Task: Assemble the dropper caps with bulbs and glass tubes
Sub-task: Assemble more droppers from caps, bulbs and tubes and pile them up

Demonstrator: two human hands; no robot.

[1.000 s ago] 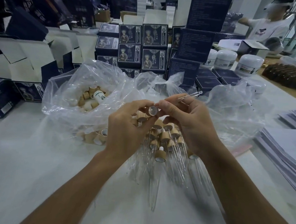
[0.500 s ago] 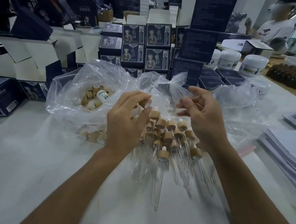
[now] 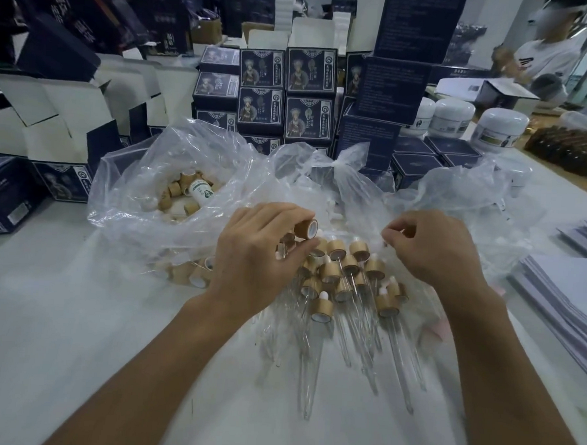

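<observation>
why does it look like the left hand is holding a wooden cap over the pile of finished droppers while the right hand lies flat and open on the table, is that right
Not quite. In the head view the left hand does hold a wooden cap over the pile of finished droppers, but the right hand is not flat on the table: its fingers are curled, pinching at the clear plastic bag beyond the pile.

Bamboo-collared droppers (image 3: 344, 293) heaped on table

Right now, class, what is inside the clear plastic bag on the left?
The clear plastic bag holds loose wooden caps and one small white bottle. Crumpled plastic hides whatever lies deeper.
</observation>
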